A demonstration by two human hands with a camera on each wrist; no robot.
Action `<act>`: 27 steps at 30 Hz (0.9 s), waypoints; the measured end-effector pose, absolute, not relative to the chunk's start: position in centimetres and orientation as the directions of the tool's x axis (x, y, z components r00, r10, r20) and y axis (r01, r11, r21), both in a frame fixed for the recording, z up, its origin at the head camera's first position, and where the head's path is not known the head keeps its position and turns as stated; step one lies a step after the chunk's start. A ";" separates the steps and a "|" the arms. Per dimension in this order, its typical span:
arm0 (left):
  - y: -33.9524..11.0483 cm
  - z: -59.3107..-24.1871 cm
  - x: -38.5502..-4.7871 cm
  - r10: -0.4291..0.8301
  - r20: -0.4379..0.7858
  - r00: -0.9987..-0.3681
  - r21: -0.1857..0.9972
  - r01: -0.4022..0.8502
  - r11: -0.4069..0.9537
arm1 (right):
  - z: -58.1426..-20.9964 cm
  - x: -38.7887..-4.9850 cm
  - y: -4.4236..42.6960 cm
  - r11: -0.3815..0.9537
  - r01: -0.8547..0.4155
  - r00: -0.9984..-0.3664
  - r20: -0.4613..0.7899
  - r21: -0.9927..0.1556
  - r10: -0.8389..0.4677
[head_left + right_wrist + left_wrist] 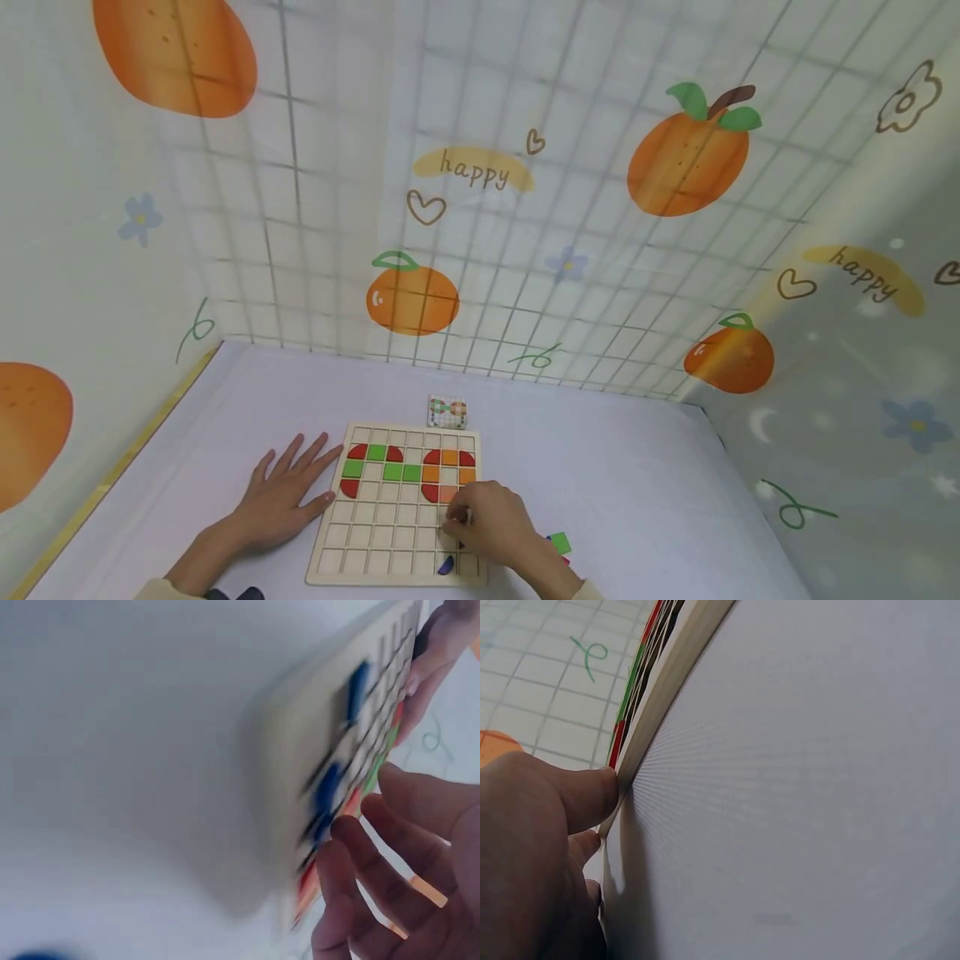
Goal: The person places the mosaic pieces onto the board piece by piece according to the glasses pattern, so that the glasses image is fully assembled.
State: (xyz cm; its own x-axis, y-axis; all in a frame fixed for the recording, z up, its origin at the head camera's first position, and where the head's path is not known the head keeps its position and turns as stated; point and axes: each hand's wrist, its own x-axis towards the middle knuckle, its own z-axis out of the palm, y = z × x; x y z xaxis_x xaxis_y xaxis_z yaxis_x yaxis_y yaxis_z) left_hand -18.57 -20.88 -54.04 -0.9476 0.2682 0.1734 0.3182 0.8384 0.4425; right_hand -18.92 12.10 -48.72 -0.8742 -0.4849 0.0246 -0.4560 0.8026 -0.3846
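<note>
A wooden grid board (378, 537) lies on the table, with red, green and orange pieces set in its upper rows. My left hand (281, 502) is spread flat beside it, thumb and fingertips touching the left edge. In the left wrist view the thumb (589, 796) meets the board's side. My right hand (491, 521) hovers over the board's right columns, fingers bent. In the right wrist view its thumb and fingers stand apart, and I see nothing held between them. A blue piece (446, 566) lies tilted in the bottom row; more blue pieces (328, 789) appear near the right fingertips, blurred.
A small pattern card (447, 411) lies just behind the board. Loose pieces, one a green square (559, 543), sit right of the board, partly hidden by the right forearm. A dark object (243, 594) shows at the bottom edge. Printed curtains (480, 250) enclose the table.
</note>
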 end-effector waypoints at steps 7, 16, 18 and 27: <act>-20.9 -54.0 -18.6 0.269 0.150 -0.951 0.426 0.308 0.851 | -48.5 -17.8 16.7 0.888 -0.327 -0.928 -0.070 -0.323 -0.367; -20.9 -54.2 -18.8 0.281 0.147 -0.948 0.427 0.317 0.847 | -48.2 -16.7 21.7 0.920 -0.241 -0.931 -0.194 -0.310 -0.309; -20.9 -54.0 -18.7 0.281 0.151 -0.948 0.429 0.319 0.845 | -48.3 -16.6 22.7 0.911 -0.242 -0.923 -0.210 -0.333 -0.323; -21.0 -53.9 -18.6 0.283 0.146 -0.948 0.408 0.318 0.855 | -49.2 -16.2 26.0 0.850 -0.267 -0.910 -0.170 -0.454 -0.377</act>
